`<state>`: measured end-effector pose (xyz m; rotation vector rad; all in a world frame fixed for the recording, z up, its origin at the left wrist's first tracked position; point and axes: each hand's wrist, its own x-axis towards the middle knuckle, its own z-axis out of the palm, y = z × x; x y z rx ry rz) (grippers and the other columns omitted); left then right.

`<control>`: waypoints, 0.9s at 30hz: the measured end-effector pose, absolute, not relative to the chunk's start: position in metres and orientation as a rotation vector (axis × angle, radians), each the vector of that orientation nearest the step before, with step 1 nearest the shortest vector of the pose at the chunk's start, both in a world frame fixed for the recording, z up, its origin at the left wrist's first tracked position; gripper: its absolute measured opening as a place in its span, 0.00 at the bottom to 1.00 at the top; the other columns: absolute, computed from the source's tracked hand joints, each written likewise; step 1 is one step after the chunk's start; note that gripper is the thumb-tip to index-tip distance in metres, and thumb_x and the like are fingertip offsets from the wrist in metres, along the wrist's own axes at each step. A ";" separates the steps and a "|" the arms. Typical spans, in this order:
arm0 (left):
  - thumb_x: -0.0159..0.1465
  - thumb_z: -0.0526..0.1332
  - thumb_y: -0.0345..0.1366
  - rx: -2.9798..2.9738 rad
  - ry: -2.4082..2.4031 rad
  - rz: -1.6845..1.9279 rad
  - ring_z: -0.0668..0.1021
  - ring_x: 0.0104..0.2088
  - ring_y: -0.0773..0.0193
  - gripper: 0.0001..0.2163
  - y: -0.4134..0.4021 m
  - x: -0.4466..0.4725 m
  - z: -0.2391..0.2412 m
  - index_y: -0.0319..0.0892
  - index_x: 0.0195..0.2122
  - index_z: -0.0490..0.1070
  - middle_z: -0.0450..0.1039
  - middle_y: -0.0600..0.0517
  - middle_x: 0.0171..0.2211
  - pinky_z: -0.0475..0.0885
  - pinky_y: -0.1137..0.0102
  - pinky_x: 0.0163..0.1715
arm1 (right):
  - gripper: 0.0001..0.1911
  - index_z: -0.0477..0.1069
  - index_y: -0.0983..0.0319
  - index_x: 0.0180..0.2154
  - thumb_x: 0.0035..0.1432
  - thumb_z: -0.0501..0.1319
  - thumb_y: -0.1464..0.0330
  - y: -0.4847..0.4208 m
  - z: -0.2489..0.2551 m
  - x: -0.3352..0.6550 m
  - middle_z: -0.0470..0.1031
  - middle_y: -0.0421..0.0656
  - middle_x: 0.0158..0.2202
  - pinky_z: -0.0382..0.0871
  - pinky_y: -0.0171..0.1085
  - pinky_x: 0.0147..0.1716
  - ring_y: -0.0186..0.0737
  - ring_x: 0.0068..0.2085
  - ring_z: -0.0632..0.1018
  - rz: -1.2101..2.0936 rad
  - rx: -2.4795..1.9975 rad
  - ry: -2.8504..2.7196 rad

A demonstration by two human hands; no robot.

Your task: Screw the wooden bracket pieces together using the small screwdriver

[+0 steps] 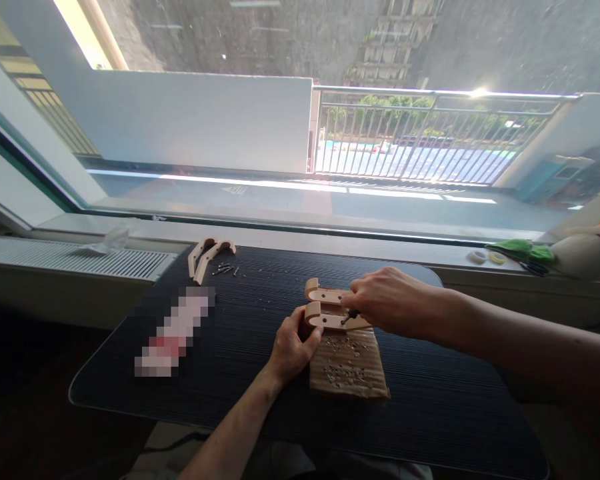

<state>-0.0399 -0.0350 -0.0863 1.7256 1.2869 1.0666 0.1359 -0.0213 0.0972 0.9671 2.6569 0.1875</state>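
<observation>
Two curved wooden pieces lie side by side at the middle of the black table [430, 413]: a near piece [325, 319] and a far piece [323, 293]. My left hand [293, 347] is closed on the rounded left end of the near piece. My right hand [387, 300] reaches in from the right, fingers closed round a small dark tool [351, 316] whose tip touches the near piece. Both pieces rest at the far end of a brown cardboard sheet [349, 370] strewn with wood chips.
Two more curved wooden pieces [207, 257] and several small screws [226, 269] lie at the table's far left. A pixelated pink-white object [175, 331] lies on the left side. Tape rolls [486, 257] and green cloth [523, 250] sit on the windowsill.
</observation>
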 end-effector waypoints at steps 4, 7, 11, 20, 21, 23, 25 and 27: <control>0.57 0.59 0.37 1.724 1.294 1.071 0.74 0.35 0.62 0.13 -0.035 -0.040 -0.087 0.44 0.44 0.67 0.73 0.52 0.33 0.69 0.69 0.38 | 0.08 0.72 0.63 0.30 0.55 0.56 0.78 -0.026 0.100 0.130 0.74 0.45 0.30 0.58 0.34 0.27 0.38 0.32 0.73 0.125 0.863 2.648; 0.56 0.59 0.37 1.716 1.306 1.072 0.74 0.34 0.62 0.13 -0.035 -0.039 -0.089 0.44 0.44 0.66 0.73 0.52 0.33 0.69 0.69 0.37 | 0.08 0.73 0.64 0.31 0.56 0.56 0.77 -0.023 0.095 0.131 0.73 0.45 0.31 0.60 0.35 0.30 0.38 0.33 0.73 0.084 0.850 2.686; 0.56 0.59 0.36 1.719 1.306 1.069 0.74 0.35 0.62 0.13 -0.035 -0.039 -0.089 0.44 0.44 0.66 0.73 0.52 0.34 0.69 0.69 0.38 | 0.08 0.72 0.63 0.31 0.56 0.56 0.77 -0.015 0.086 0.136 0.73 0.44 0.31 0.59 0.35 0.30 0.38 0.31 0.71 0.077 0.874 2.747; 0.57 0.59 0.36 1.713 1.270 1.072 0.75 0.36 0.62 0.13 -0.035 -0.039 -0.085 0.44 0.44 0.66 0.73 0.52 0.34 0.70 0.69 0.38 | 0.08 0.70 0.64 0.28 0.54 0.55 0.80 -0.014 0.080 0.139 0.71 0.42 0.25 0.53 0.34 0.23 0.35 0.26 0.71 0.128 0.983 2.711; 0.57 0.59 0.36 1.712 1.265 1.072 0.75 0.35 0.62 0.13 -0.035 -0.039 -0.085 0.44 0.44 0.66 0.73 0.52 0.34 0.70 0.69 0.38 | 0.09 0.70 0.64 0.28 0.54 0.55 0.79 -0.015 0.081 0.138 0.71 0.42 0.25 0.52 0.34 0.22 0.35 0.26 0.71 0.148 0.989 2.701; 0.57 0.59 0.36 1.711 1.271 1.075 0.74 0.35 0.62 0.13 -0.035 -0.039 -0.086 0.43 0.44 0.66 0.73 0.52 0.34 0.69 0.70 0.38 | 0.08 0.70 0.64 0.30 0.55 0.54 0.78 -0.017 0.084 0.136 0.72 0.43 0.26 0.50 0.35 0.21 0.36 0.25 0.72 0.180 1.011 2.665; 0.57 0.59 0.36 1.716 1.291 1.078 0.74 0.35 0.62 0.13 -0.035 -0.039 -0.086 0.43 0.43 0.66 0.73 0.53 0.34 0.69 0.70 0.38 | 0.06 0.70 0.64 0.33 0.55 0.55 0.76 -0.019 0.089 0.135 0.73 0.43 0.27 0.49 0.35 0.20 0.37 0.26 0.72 0.198 1.050 2.625; 0.56 0.59 0.36 1.722 1.302 1.076 0.74 0.34 0.63 0.13 -0.035 -0.039 -0.087 0.43 0.44 0.67 0.73 0.53 0.33 0.69 0.70 0.37 | 0.07 0.70 0.64 0.36 0.55 0.56 0.75 -0.021 0.095 0.135 0.73 0.43 0.28 0.49 0.35 0.20 0.37 0.26 0.73 0.200 1.077 2.614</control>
